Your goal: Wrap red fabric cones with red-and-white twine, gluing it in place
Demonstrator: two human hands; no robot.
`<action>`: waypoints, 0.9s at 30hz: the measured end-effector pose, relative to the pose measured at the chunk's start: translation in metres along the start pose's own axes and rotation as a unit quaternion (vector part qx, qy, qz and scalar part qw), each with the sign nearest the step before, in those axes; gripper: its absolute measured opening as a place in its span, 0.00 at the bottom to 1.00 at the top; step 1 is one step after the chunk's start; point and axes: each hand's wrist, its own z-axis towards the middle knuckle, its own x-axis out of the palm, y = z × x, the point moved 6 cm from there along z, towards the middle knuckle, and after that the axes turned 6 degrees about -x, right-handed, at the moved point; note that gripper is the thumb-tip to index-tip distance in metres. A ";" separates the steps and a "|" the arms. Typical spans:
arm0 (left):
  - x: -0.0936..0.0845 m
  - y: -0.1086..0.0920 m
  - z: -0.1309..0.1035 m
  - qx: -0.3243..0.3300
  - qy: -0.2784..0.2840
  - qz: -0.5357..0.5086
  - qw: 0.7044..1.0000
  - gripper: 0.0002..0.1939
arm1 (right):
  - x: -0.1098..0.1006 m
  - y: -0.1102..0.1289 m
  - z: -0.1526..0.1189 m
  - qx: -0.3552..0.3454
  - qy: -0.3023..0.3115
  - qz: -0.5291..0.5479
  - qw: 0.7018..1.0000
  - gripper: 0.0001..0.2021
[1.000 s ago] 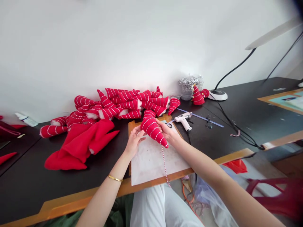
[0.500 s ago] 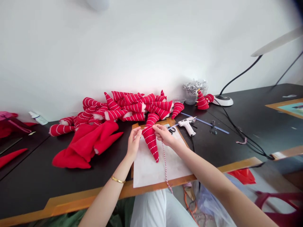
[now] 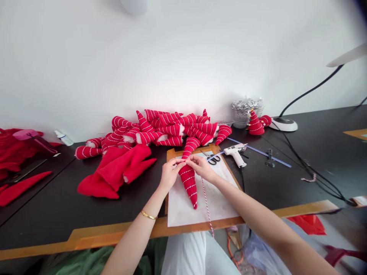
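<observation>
A red fabric cone wound with white cord lies on a white sheet, its tip pointing toward me. My left hand and my right hand meet at the cone's wide end, fingers pinching the fabric and the cord there. A red-and-white twisted cord runs from my right hand down over the sheet and off the table's near edge.
A heap of finished striped cones lies behind, plain red cones to the left. Scissors, a white glue gun, a lamp base with cables, a silver tinsel cup and a small decorated cone sit at right.
The cone has swung from held up and slanted to lying on the sheet with its tip toward me. Both hands have closed together at its wide end. The camera view shifted left.
</observation>
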 end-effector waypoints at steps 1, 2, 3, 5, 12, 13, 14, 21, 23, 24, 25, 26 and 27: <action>0.000 0.001 0.000 0.001 0.004 0.019 1.000 0.06 | -0.003 0.001 0.001 0.003 0.018 -0.020 1.000 0.13; 0.000 0.001 0.000 0.009 0.008 0.041 0.999 0.06 | -0.006 0.002 0.003 0.004 0.040 -0.044 0.998 0.13; -0.001 0.000 0.000 0.024 0.012 0.066 0.997 0.07 | -0.009 0.003 0.004 0.003 0.061 -0.070 0.996 0.12; 0.000 -0.002 -0.001 0.057 0.016 0.111 0.992 0.08 | -0.016 0.008 0.007 -0.012 0.084 -0.118 0.989 0.10; 0.002 0.003 0.002 0.104 0.039 0.159 0.981 0.17 | -0.017 0.017 0.008 -0.074 0.090 -0.157 0.981 0.13; 0.003 0.003 0.003 0.113 0.049 0.161 0.979 0.17 | -0.015 0.017 0.007 -0.076 0.091 -0.159 0.980 0.12; 0.004 0.002 0.003 0.122 0.058 0.165 0.977 0.16 | -0.015 0.016 0.007 -0.076 0.090 -0.162 0.980 0.12; 0.008 -0.006 0.001 0.141 0.094 0.184 0.968 0.07 | -0.016 0.014 0.006 -0.085 0.075 -0.186 0.976 0.11; 0.008 -0.008 0.001 0.149 0.097 0.188 0.966 0.06 | -0.017 0.013 0.006 -0.089 0.069 -0.187 0.976 0.11; 0.008 -0.008 0.001 0.153 0.095 0.189 0.965 0.06 | -0.017 0.012 0.006 -0.090 0.066 -0.186 0.976 0.11; 0.008 -0.008 0.001 0.157 0.091 0.192 0.965 0.06 | -0.018 0.012 0.007 -0.093 0.061 -0.183 0.977 0.10; 0.007 -0.008 0.001 0.163 0.083 0.194 0.964 0.05 | -0.019 0.013 0.007 -0.099 0.052 -0.178 0.978 0.10; 0.006 -0.009 0.001 0.171 0.072 0.198 0.962 0.05 | -0.020 0.014 0.006 -0.111 0.044 -0.174 0.978 0.09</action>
